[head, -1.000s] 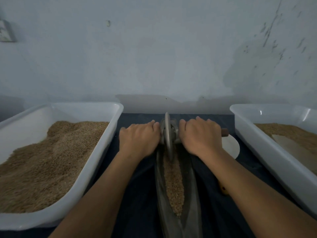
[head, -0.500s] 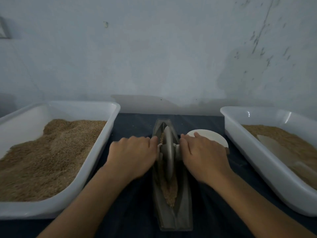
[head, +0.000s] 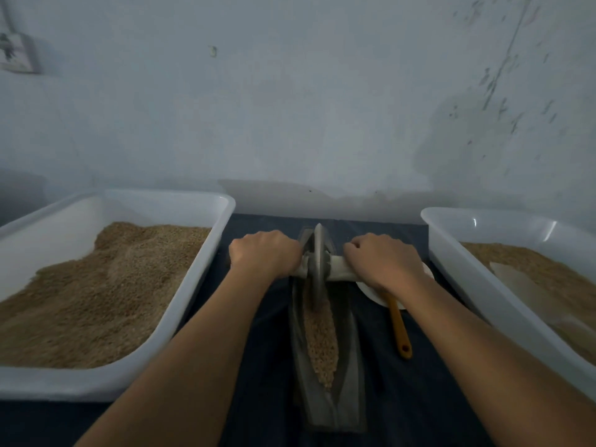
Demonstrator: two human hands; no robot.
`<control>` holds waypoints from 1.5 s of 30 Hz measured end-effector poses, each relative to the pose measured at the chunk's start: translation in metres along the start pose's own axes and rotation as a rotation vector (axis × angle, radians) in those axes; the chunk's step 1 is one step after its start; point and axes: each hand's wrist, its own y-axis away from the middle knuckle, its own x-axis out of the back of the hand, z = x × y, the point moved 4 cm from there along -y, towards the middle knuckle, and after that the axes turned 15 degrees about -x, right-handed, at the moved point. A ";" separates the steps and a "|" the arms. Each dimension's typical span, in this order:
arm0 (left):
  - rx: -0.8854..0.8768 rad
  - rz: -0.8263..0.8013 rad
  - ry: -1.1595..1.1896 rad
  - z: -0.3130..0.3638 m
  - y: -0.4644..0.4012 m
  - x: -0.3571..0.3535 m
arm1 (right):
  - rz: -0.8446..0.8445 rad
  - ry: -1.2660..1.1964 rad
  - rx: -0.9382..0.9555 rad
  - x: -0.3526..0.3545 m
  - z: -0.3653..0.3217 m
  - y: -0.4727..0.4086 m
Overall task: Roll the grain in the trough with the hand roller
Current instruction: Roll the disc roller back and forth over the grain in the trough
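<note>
Left hand (head: 264, 253) and right hand (head: 383, 261), fingers curled, each grip 1 handle end of the roller (head: 317, 262), its disc standing in the grain-filled trough (head: 322, 337).

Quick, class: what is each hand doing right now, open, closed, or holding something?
Left hand: curled round the left end of the hand roller axle.
Right hand: curled round its right end.
</note>
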 end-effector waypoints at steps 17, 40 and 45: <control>0.090 0.019 0.095 -0.002 0.022 -0.003 | 0.217 0.105 0.079 0.005 -0.004 0.023; -0.229 0.250 -0.312 0.014 0.089 -0.014 | 0.419 0.010 0.152 0.010 0.010 0.098; -0.034 0.075 -0.098 0.001 0.025 -0.007 | 0.323 0.122 0.159 0.002 0.000 0.048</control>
